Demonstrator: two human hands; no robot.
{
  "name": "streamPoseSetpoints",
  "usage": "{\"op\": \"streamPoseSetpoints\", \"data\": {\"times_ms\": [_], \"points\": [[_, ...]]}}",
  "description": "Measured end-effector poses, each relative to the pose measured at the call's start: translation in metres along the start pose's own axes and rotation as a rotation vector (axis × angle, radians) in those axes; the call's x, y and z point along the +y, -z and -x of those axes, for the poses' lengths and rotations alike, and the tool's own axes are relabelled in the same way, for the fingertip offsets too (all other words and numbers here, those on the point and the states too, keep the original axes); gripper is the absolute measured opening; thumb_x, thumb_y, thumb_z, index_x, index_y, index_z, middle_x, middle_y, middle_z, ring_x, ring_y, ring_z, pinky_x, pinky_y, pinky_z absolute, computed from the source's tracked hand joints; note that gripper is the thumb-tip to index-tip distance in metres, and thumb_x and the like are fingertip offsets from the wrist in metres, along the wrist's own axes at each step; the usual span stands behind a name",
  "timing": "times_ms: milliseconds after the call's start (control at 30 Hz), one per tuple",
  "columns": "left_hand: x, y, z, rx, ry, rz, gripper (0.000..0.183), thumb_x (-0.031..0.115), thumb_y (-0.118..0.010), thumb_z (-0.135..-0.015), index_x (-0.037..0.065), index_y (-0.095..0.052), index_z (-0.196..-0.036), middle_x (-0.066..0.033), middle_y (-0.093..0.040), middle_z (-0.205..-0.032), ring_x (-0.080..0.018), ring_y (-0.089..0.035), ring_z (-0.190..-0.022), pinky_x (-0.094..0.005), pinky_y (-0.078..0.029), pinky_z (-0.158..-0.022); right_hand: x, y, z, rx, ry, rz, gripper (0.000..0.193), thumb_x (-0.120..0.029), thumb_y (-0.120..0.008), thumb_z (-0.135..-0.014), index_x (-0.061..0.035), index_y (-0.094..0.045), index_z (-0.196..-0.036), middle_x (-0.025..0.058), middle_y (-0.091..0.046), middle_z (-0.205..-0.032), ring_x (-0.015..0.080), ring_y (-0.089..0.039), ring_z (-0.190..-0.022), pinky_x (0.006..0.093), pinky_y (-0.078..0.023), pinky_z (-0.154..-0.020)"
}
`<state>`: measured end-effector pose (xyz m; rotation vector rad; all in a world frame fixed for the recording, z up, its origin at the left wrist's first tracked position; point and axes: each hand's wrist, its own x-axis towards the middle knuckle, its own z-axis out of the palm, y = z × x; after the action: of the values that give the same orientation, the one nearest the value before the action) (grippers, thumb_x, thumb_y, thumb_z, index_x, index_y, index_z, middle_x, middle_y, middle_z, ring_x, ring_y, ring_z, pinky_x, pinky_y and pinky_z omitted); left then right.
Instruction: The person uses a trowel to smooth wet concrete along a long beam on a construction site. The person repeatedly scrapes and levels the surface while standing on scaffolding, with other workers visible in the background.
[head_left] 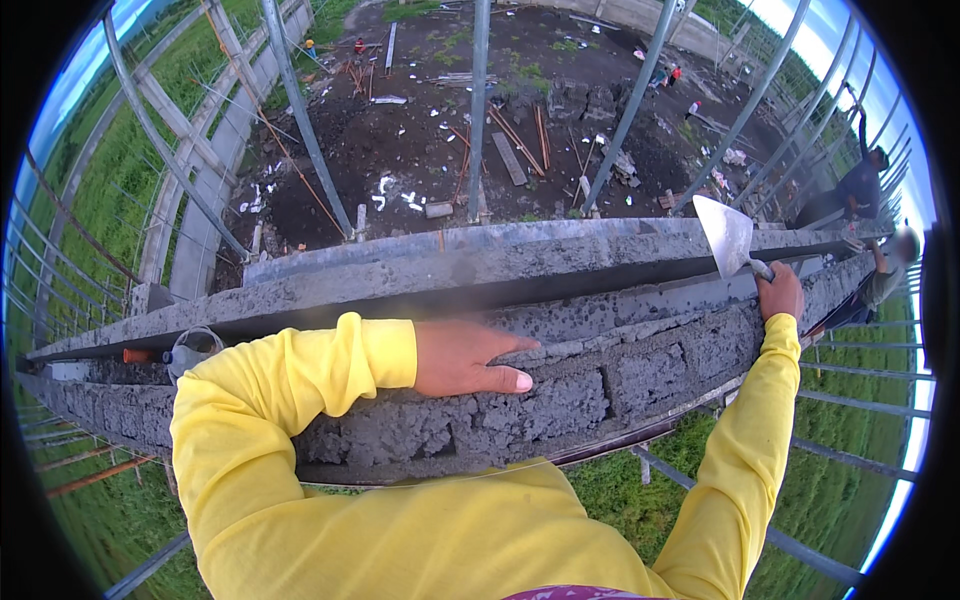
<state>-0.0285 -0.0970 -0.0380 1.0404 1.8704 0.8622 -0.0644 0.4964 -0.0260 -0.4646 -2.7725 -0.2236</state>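
Note:
My left hand (465, 360) lies across the top of a rough grey block wall (545, 415), its fingers and thumb stretched out and holding nothing. Wet-looking mortar covers much of the wall's near face, and joints show between the blocks. Farther right, my right hand (781, 293) is closed around the handle of a trowel (724, 235). The trowel's pale, smeared blade points up and away, above the gap beyond the wall. No mortar load shows on the visible side of the blade.
A concrete ledge (450, 262) runs beyond the wall, with a narrow trough (620, 312) between. Upright metal posts (479, 110) line the far side. At left are a clear container (195, 348) and an orange pipe end (138, 356). Two people (858, 188) are at right.

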Motion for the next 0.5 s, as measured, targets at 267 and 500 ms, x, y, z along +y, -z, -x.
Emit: {"op": "streamPoseSetpoints", "data": {"times_ms": [267, 500], "points": [[0.0, 0.0003, -0.0003, -0.011, 0.018, -0.014, 0.091, 0.066, -0.044, -0.117, -0.004, -0.034, -0.173, -0.0345, -0.043, -0.173, -0.0471, -0.044, -0.161, -0.0504, -0.034, -0.134, 0.0019, -0.0012, -0.0001, 0.004, 0.021, -0.011, 0.028, -0.032, -0.078, -0.094, -0.0061, -0.07, -0.099, 0.02, -0.074, -0.108, 0.0486, -0.07, -0.109, 0.0586, -0.055, -0.092], [0.0005, -0.0001, 0.0002, 0.006, -0.008, -0.001, 0.091, 0.067, -0.044, -0.117, -0.005, -0.036, -0.172, -0.0349, -0.045, -0.172, -0.0476, -0.045, -0.16, -0.0508, -0.035, -0.133, 0.0016, -0.0009, -0.0002, 0.009, 0.024, 0.001, 0.028, -0.033, -0.079, -0.095, -0.0061, -0.07, -0.099, 0.0201, -0.074, -0.107, 0.0482, -0.07, -0.108, 0.059, -0.055, -0.091]]}}
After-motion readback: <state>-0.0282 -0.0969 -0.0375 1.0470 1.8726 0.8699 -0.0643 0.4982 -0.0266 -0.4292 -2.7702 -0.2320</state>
